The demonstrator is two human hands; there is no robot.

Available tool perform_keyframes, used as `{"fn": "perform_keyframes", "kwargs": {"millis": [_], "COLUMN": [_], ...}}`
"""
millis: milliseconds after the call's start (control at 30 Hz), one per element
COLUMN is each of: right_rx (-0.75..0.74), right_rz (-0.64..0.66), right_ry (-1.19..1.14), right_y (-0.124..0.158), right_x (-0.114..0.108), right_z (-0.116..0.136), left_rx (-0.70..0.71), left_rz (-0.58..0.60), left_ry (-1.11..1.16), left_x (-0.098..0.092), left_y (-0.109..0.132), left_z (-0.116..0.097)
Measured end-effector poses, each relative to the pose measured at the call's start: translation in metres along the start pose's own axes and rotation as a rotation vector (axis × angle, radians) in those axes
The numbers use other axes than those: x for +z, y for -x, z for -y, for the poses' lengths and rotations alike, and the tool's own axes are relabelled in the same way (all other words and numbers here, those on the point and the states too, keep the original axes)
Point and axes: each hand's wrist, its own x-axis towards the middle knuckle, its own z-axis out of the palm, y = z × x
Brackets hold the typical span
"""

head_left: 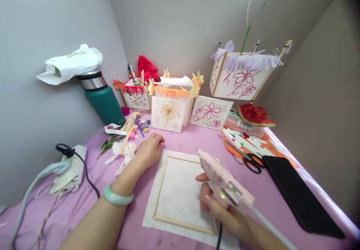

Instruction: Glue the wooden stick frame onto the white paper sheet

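My right hand (225, 212) grips a pink hot glue gun (222, 180), its nozzle pointing up-left above the top right corner of a white sheet (180, 190). Thin wooden sticks (160, 188) lie as a square frame on that sheet. My left hand (149, 150), with a green bangle (118, 197) at the wrist, rests loosely curled on the pink tablecloth (118, 220) at the sheet's top left corner, and I can see nothing in it.
Decorated paper lanterns (242, 75) and painted panels (210, 112) stand at the back. A teal flask (102, 98), loose sticks and paint pots (137, 124) are at left. Markers (247, 141), scissors (251, 162) and a black tablet (298, 197) lie right. A power strip (69, 169) sits far left.
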Motion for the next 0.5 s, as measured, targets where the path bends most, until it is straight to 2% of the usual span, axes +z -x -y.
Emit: {"fn": "perform_keyframes", "kwargs": {"millis": [133,200,333,500], "right_rx": [0.02,0.034,0.082,0.256], "right_rz": [-0.014,-0.029,-0.049,-0.017], "right_ry": [-0.029,-0.03,-0.043,-0.07], "right_y": [-0.001,-0.001,-0.002,-0.024], "right_x": [-0.003,-0.004,-0.001,0.007], "right_z": [-0.002,-0.002,0.004,0.032], "left_rx": [0.112,0.099,0.042,-0.01], "left_rz": [0.155,0.168,0.104,0.254], "left_ry": [0.147,0.124,0.066,0.057], "left_x": [-0.004,-0.006,-0.015,-0.029], "left_y": [0.001,0.002,0.003,0.012], "left_z": [-0.004,-0.005,-0.006,-0.016]}}
